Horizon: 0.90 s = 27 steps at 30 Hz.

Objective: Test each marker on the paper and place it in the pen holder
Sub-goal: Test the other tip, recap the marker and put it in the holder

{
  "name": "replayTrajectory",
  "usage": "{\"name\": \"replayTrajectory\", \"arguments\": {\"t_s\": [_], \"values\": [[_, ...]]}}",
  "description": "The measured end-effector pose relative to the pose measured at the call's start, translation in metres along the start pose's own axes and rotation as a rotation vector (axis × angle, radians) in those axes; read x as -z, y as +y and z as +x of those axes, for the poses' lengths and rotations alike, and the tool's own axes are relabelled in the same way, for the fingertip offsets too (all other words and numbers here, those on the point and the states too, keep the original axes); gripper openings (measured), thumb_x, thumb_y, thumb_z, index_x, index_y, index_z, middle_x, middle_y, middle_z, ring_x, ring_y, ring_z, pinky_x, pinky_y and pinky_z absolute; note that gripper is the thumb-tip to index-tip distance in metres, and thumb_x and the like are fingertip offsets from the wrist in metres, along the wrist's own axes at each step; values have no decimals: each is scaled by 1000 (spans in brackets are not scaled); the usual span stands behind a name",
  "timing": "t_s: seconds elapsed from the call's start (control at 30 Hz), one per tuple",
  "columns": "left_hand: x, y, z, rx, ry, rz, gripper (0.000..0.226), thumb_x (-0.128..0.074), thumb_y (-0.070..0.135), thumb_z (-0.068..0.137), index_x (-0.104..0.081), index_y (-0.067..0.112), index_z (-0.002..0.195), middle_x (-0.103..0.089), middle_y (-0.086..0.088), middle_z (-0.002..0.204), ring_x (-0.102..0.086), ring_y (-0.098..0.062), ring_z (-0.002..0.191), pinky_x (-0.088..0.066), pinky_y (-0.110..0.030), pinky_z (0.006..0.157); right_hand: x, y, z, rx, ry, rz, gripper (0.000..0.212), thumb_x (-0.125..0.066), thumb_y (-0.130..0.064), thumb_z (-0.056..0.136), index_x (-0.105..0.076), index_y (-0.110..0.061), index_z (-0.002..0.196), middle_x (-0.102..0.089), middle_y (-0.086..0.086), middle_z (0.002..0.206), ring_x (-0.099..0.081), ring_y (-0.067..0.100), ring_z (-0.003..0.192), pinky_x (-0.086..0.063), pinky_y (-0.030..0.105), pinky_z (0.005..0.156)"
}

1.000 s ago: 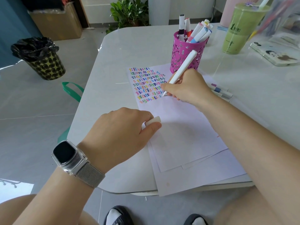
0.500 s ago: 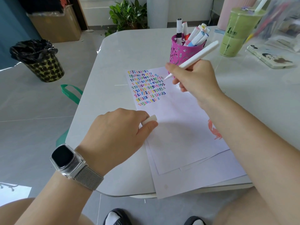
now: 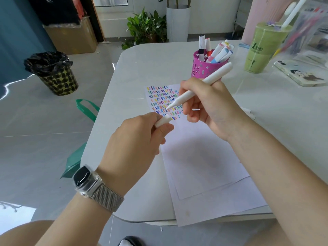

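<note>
My right hand (image 3: 211,105) holds a white marker (image 3: 200,87) above the paper (image 3: 200,157), its dark tip pointing down-left toward my left hand. Raised off the table, my left hand (image 3: 134,144) pinches the marker's white cap (image 3: 162,121) between thumb and fingers, a short gap below the tip. The sheet's top carries rows of small coloured squiggles (image 3: 163,100). Behind my right hand stands the pink perforated pen holder (image 3: 204,67) with several markers in it.
A green drink cup with a straw (image 3: 260,50) and a phone (image 3: 300,75) lie at the far right, beside a clear plastic bag (image 3: 310,32). Loose markers (image 3: 248,111) lie right of my right wrist. A bin (image 3: 53,73) stands on the floor left of the table (image 3: 142,71).
My left hand lifted off the paper with the cap and rose toward the marker tip. My right hand swung the marker down and left, bringing tip and cap close together.
</note>
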<state>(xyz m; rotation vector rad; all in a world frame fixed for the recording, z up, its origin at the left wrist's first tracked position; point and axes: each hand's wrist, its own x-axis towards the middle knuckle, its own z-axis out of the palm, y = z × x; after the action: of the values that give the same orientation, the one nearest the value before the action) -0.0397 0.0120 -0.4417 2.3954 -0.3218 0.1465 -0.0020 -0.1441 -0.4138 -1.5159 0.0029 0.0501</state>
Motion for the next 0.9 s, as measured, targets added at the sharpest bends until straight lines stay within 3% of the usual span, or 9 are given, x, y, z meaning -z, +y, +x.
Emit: {"name": "replayTrajectory", "arguments": {"t_s": [0.23, 0.33, 0.5, 0.6, 0.7, 0.77, 0.9], "values": [[4, 2, 0, 8, 28, -51, 24, -50, 42, 88, -53, 28, 69, -64, 17, 60, -58, -1, 48, -39, -15, 47, 4, -2, 3, -6, 21, 86, 37, -50, -10, 87, -56, -11, 50, -48, 5, 40, -40, 15, 40, -30, 19, 38], [6, 2, 2, 9, 38, -82, 24, -50, 41, 88, -55, 26, 70, -61, 27, 61, -56, -1, 46, -38, -12, 46, 4, -1, 3, -11, -4, 91, 37, -49, -9, 87, -55, -11, 51, -46, 5, 39, -38, 16, 41, -29, 19, 38], [6, 5, 0, -20, 9, -108, 22, -51, 40, 88, -54, 28, 70, -63, 16, 58, -58, -2, 48, -38, -12, 47, -2, 3, -1, 2, -116, -26, 30, -54, -12, 92, -55, -9, 62, -48, 1, 40, -41, 13, 40, -32, 21, 40], [6, 6, -1, -33, 6, -85, 24, -49, 40, 90, -55, 27, 70, -62, 24, 59, -57, -2, 48, -38, -12, 47, -4, 5, -3, 10, -144, -35, 29, -60, -16, 91, -54, -10, 63, -50, -1, 40, -44, 11, 40, -34, 21, 39], [5, 6, 0, -63, 40, -88, 25, -49, 40, 90, -61, 23, 76, -64, 18, 63, -58, -6, 51, -42, -18, 47, -3, 5, -3, -1, -113, -23, 33, -68, -23, 86, -54, -15, 58, -51, -2, 41, -43, 9, 39, -31, 19, 40], [5, 6, 0, -82, 74, -83, 23, -51, 39, 90, -63, 23, 80, -63, 11, 58, -58, -8, 52, -48, -30, 53, -2, 5, -3, -9, -83, -16, 35, -73, -25, 81, -51, -18, 55, -49, -3, 42, -41, 9, 40, -28, 19, 42], [6, 7, -1, -94, 104, -69, 20, -53, 35, 90, -63, 21, 79, -62, 9, 54, -57, -10, 50, -50, -37, 54, -6, 8, -4, -64, -57, 76, 47, -73, -15, 81, -41, -21, 46, -43, -3, 39, -35, 11, 43, -25, 19, 44]]}}
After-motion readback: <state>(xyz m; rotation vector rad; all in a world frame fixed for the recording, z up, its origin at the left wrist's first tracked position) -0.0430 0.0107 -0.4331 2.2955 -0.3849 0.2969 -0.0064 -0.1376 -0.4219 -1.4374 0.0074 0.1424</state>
